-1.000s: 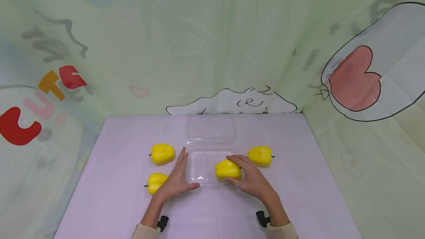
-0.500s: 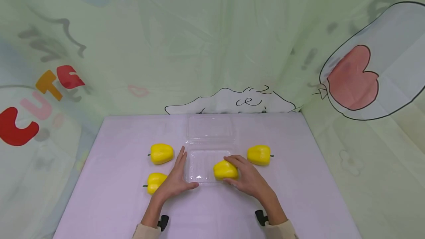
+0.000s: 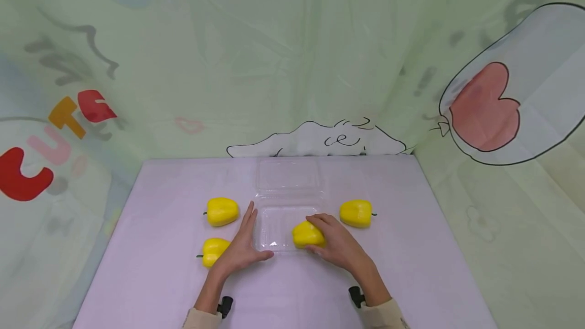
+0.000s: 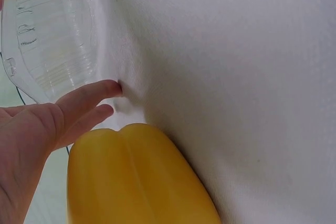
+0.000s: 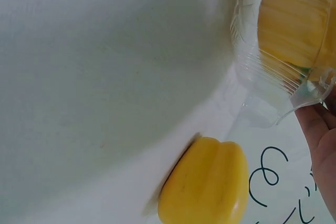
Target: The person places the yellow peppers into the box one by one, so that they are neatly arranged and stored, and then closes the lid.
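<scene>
At four o'clock inside the clear tray, seen from the head view, the right hand grips a yellow pepper between thumb and fingers; whether the pepper bears on the tray's floor cannot be told. Setting it down well seems to call for nestling it towards three o'clock, so room remains beside it, and loosening the fingers only once it sits without rolling. Knuckles dragging on the thin rim could tip the tray, so lifting straight up looks safest. At eight o'clock the left hand holds nothing, fingers extended beside the tray; light pressure there would steady the plastic. The lid lies open at twelve. Farther out are three more peppers: between two and three, between nine and ten, and between eight and nine, partly hidden by the left arm.
</scene>
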Available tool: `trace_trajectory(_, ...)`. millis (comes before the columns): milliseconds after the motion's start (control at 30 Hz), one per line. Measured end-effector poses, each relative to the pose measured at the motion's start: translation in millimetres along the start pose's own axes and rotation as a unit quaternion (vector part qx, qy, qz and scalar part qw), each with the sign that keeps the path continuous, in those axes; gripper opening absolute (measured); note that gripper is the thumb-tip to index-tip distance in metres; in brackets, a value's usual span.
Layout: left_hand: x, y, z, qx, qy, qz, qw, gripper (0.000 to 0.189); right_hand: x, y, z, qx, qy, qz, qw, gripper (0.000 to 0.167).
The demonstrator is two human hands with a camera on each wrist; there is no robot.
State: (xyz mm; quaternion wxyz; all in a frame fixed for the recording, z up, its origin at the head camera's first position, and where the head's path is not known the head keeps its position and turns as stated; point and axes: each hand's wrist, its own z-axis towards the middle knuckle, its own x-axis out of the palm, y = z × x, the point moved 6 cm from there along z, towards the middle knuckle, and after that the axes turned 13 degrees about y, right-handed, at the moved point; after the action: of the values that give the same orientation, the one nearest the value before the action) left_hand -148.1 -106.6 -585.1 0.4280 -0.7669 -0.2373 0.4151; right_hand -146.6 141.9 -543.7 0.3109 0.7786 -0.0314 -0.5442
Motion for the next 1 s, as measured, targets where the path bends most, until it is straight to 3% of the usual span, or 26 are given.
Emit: trace_trajectory(1000, 1.3, 2.3, 1.0, -0.002, -0.007, 0.003, 1.0, 0.124, 3.5, 2.2, 6.1, -0.027, 0.034, -0.045, 0.9981, 0.063)
